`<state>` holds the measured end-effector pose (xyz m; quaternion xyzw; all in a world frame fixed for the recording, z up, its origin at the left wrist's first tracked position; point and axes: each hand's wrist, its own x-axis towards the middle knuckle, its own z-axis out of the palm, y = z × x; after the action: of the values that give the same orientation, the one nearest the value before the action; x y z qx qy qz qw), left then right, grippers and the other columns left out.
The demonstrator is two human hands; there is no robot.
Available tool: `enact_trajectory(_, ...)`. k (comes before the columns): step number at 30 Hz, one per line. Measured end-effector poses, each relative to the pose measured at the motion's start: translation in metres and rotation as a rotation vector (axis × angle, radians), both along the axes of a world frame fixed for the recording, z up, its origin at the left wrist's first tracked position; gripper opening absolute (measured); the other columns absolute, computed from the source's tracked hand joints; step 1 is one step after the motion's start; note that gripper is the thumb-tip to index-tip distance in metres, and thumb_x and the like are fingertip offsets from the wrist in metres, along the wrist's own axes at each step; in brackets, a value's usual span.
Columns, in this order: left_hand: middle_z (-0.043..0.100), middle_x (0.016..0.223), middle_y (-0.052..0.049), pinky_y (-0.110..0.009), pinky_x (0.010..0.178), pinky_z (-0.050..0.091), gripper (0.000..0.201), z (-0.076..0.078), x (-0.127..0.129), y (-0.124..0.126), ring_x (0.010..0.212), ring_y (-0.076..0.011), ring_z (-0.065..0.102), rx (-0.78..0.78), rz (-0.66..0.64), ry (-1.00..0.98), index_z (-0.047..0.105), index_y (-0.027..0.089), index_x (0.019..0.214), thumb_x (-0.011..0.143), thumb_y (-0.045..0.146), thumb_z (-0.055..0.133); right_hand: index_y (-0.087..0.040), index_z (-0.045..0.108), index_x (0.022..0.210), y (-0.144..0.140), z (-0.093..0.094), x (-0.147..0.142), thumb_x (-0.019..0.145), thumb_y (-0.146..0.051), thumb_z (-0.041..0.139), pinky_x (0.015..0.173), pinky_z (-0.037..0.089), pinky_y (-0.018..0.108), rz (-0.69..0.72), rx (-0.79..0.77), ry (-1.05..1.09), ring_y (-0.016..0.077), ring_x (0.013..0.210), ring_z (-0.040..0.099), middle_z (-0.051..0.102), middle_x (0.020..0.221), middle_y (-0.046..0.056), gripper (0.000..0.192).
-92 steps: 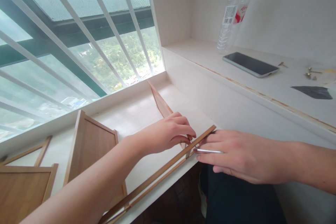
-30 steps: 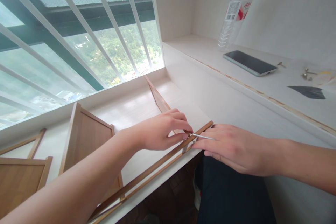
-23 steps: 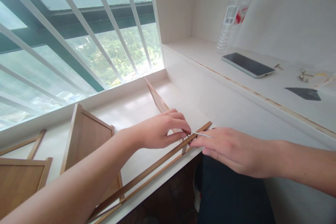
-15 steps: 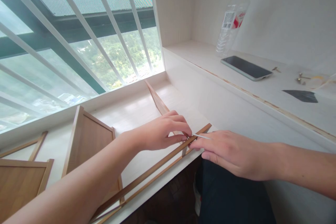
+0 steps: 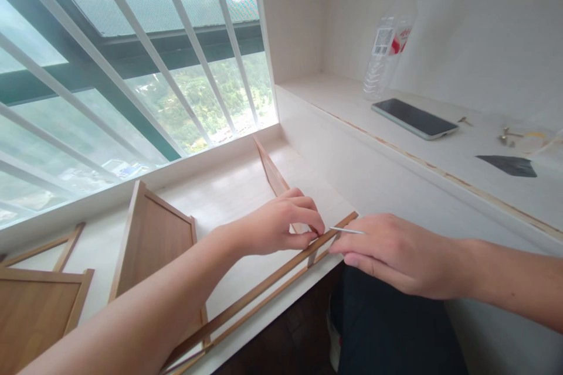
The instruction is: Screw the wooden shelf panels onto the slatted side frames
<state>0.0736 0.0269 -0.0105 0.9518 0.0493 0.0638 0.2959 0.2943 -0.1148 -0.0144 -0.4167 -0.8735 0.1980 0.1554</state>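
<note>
Fingers (image 5: 308,234) still at wooden frame (image 5: 259,290)

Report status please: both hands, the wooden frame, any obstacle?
Left hand pinching wooden frame rail. Right hand holding thin metal tool at same joint. Nothing blocking.

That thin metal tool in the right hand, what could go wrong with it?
The thin metal tool points at the left hand fingertips pinching the wooden frame; a slip might poke them. The frame lies along the ledge's front edge, so a hard push could perhaps slide it off.
</note>
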Motion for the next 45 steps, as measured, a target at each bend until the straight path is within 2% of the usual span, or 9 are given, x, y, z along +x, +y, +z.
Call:
enact_trajectory(3, 0.068, 0.094, -0.004, -0.031, 0.093, 0.044, 0.011, 0.0, 0.0, 0.0, 0.094, -0.0192, 0.051, 0.011, -0.007, 0.001, 0.073, 0.023, 0.092, 0.089, 0.015, 0.065, -0.018, 0.067, 0.097, -0.002, -0.002, 0.0, 0.107, -0.028, 0.037, 0.07, 0.039, 0.03, 0.039, 0.101, -0.08, 0.018, 0.071, 0.052, 0.063, 0.079, 0.004, 0.033)
enact_trajectory(6, 0.068, 0.092, -0.003, -0.03, 0.093, 0.043, 0.012, 0.0, 0.0, 0.0, 0.093, -0.0189, 0.051, 0.017, -0.012, -0.003, 0.072, 0.022, 0.091, 0.089, 0.014, 0.064, -0.018, 0.066, 0.09, -0.006, -0.007, -0.003, 0.105, -0.028, 0.04, 0.068, 0.037, 0.031, 0.09, 0.123, -0.178, 0.0192, 0.073, 0.053, 0.064, 0.081, 0.005, 0.032)
enact_trajectory(20, 0.067, 0.092, -0.004, -0.031, 0.093, 0.043, 0.011, 0.0, 0.0, 0.0, 0.092, -0.0188, 0.052, 0.016, -0.009, 0.0, 0.072, 0.022, 0.092, 0.09, 0.015, 0.064, -0.018, 0.064, 0.101, -0.008, -0.01, -0.01, 0.105, -0.027, 0.039, 0.072, 0.042, 0.033, 0.054, 0.083, -0.262, 0.0221, 0.082, 0.06, 0.067, 0.09, 0.008, 0.027)
enact_trajectory(32, 0.069, 0.092, -0.004, -0.031, 0.092, 0.044, 0.01, 0.001, 0.0, 0.0, 0.092, -0.0188, 0.052, 0.022, -0.016, -0.004, 0.072, 0.022, 0.092, 0.091, 0.016, 0.063, -0.017, 0.061, 0.119, -0.015, -0.011, -0.02, 0.102, -0.025, 0.048, 0.078, 0.049, 0.036, -0.008, 0.04, -0.258, 0.0246, 0.091, 0.066, 0.07, 0.102, 0.009, 0.023)
enact_trajectory(40, 0.07, 0.094, -0.006, -0.032, 0.093, 0.045, 0.012, 0.002, -0.001, 0.001, 0.095, -0.0198, 0.054, 0.016, -0.029, 0.004, 0.072, 0.022, 0.095, 0.094, 0.021, 0.061, -0.01, 0.05, 0.142, -0.025, -0.016, -0.026, 0.095, -0.029, 0.062, 0.081, 0.053, 0.039, -0.026, 0.12, -0.262, 0.029, 0.092, 0.071, 0.072, 0.109, 0.016, 0.052)
enact_trajectory(45, 0.07, 0.097, -0.006, -0.032, 0.096, 0.043, 0.014, 0.008, -0.003, 0.0, 0.097, -0.02, 0.055, 0.017, -0.029, 0.025, 0.072, 0.022, 0.099, 0.095, 0.021, 0.059, -0.009, 0.044, 0.15, -0.027, -0.012, -0.028, 0.099, -0.033, 0.055, 0.091, 0.053, 0.043, -0.049, -0.089, -0.216, 0.0305, 0.102, 0.07, 0.07, 0.12, 0.018, 0.057)
